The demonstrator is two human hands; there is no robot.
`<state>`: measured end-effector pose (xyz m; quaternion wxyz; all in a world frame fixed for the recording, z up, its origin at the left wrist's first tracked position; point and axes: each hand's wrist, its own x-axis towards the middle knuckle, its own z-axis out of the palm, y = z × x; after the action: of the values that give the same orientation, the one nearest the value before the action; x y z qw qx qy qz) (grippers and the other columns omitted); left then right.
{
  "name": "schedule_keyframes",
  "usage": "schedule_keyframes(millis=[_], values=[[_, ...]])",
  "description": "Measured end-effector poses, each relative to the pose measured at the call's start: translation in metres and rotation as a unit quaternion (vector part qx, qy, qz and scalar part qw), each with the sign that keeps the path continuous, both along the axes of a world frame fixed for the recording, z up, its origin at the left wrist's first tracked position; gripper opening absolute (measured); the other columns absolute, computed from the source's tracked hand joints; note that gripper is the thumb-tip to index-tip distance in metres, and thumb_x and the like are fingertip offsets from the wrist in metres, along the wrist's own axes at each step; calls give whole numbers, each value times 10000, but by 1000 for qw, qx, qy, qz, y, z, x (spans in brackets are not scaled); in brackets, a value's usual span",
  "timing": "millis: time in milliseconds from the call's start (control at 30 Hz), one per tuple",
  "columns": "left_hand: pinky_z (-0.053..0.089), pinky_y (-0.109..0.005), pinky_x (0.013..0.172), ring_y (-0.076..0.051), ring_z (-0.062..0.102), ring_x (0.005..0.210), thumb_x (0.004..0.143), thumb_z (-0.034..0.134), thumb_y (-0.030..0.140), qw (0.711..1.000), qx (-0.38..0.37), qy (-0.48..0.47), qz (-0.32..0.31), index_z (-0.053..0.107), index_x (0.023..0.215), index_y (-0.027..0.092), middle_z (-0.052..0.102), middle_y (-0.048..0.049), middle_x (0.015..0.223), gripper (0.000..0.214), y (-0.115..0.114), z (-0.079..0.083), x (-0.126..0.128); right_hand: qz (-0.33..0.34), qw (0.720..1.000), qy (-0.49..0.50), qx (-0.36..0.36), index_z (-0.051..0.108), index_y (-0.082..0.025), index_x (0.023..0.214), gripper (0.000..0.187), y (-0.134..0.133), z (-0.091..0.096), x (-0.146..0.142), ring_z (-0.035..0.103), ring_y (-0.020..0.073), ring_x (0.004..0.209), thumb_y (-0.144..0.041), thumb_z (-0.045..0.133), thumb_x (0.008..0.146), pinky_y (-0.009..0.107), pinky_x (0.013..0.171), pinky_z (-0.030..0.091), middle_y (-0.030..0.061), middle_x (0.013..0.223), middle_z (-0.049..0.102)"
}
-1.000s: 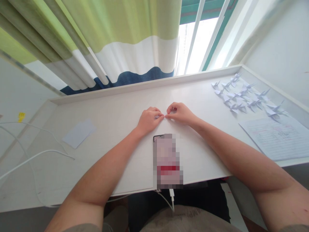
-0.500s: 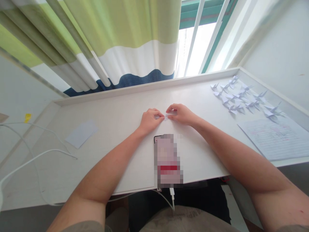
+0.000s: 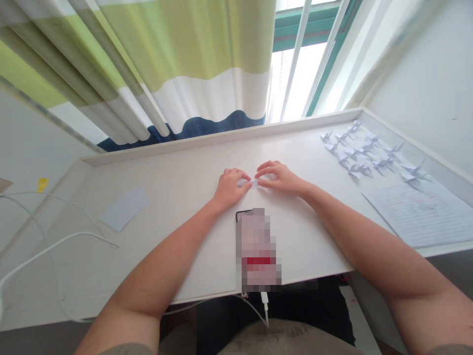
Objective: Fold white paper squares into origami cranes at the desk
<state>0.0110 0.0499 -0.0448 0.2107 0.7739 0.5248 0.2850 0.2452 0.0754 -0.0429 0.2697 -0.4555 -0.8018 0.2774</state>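
Note:
A small piece of folded white paper (image 3: 254, 184) lies on the desk between my two hands, mostly covered by fingers. My left hand (image 3: 232, 188) holds its left side, thumb and forefinger curled around it, with a bit of white showing between them. On the other side, my right hand (image 3: 281, 178) has its thumb at the paper's right edge and its forefinger arched above. The paper's exact shape is too small to make out. Just below the hands lies a phone (image 3: 256, 246), its screen blurred out, with a white cable (image 3: 265, 301) plugged into its lower end.
Several white folded paper cranes (image 3: 369, 148) stand at the far right of the white desk (image 3: 177, 197). In front of them lies a written sheet (image 3: 424, 214). Blank paper (image 3: 124, 209) and a white cord (image 3: 74, 234) are at left. A raised rim borders the desk's back.
The fingers of both hands have spread a little, with the forefingers lifting from the thumbs. The paper stays between them. The camera view has tilted slightly.

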Motion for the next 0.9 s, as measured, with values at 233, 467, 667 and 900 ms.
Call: schedule_keyframes(millis=[233, 467, 667, 900], values=[[448, -549, 1166, -303, 646, 1219, 904, 771, 243, 999, -19, -30, 0, 736, 911, 261, 806, -39, 1114, 39, -3, 4, 2, 13, 1000, 5, -10, 818, -287, 974, 128, -3, 5, -4, 678, 339, 1218, -360, 795, 871, 610, 1167, 438, 73, 1160, 797], [562, -397, 877, -203, 724, 852, 872, 779, 256, 971, -135, -196, -11, 702, 1087, 212, 790, -30, 923, 232, 0, 10, -2, 3, 978, 189, -85, 771, -220, 1092, 318, -8, 10, -13, 717, 228, 887, -410, 803, 840, 437, 866, 594, 67, 1001, 774], [536, -326, 714, -155, 681, 717, 764, 906, 404, 912, -218, -347, -7, 706, 907, 189, 775, -28, 834, 326, -3, 17, 4, -40, 933, 348, -81, 688, -245, 1275, 523, -11, 12, -24, 717, 185, 840, -430, 857, 816, 430, 874, 620, 76, 1158, 746], [560, -308, 714, -136, 668, 678, 603, 1015, 447, 873, -225, -431, 30, 675, 834, 176, 759, -18, 757, 493, -7, 16, 11, -35, 943, 299, -144, 789, -195, 979, 314, -14, 13, -27, 724, 226, 900, -446, 843, 799, 409, 875, 578, 83, 981, 813]])
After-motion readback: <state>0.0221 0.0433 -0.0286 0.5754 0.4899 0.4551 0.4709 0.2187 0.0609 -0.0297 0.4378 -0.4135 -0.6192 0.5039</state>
